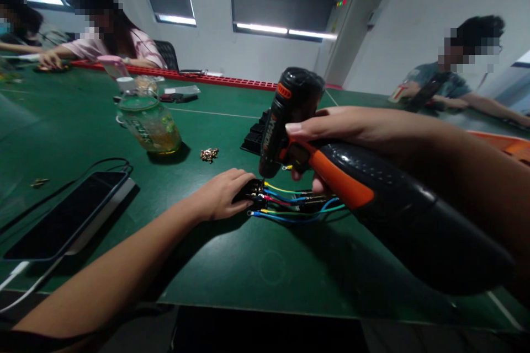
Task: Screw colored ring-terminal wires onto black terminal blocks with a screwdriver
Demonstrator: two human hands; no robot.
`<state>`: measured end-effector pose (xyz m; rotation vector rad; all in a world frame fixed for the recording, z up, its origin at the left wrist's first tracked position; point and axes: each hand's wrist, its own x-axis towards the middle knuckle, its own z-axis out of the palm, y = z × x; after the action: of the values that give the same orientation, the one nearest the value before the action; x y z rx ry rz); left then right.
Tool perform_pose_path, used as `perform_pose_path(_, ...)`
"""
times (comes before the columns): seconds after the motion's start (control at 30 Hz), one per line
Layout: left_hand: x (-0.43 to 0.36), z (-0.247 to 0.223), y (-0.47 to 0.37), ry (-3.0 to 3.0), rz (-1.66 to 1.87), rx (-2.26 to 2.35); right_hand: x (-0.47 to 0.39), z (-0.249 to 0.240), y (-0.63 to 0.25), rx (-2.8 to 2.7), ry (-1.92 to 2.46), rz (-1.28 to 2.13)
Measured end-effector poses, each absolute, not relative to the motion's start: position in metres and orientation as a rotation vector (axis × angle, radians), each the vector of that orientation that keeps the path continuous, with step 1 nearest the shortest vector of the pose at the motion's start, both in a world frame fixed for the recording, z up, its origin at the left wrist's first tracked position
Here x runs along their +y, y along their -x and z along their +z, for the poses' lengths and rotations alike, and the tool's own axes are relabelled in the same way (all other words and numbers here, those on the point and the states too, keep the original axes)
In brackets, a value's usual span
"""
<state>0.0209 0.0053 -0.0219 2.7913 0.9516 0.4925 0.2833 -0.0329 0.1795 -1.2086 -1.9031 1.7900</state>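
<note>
My right hand [331,127] grips a black and orange cordless screwdriver [339,171], its nose pointing down at a small black terminal block [259,188]. The tip meets or nearly meets the block's top; I cannot tell which. My left hand [226,193] is closed around the block's left end, holding it on the green table. Yellow, blue, red and green wires [298,201] with ring lugs run from the block to the right, under the screwdriver. One blue wire's lug [250,213] lies loose in front of the block.
A pile of small brass screws [209,154] lies beyond my left hand. A glass jar of drink [151,121] and a phone [70,215] with cables stand left. Black parts [254,135] sit behind the screwdriver. Co-workers [111,38] sit across the green table [223,265].
</note>
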Motion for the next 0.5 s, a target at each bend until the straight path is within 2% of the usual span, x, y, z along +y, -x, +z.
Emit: perform_pose_path(0.5, 0.004, -0.019, -0.022, -2.772, 0.452, 0.971, -0.021, 0.169, -0.271, -1.591, 1.153, 2.012)
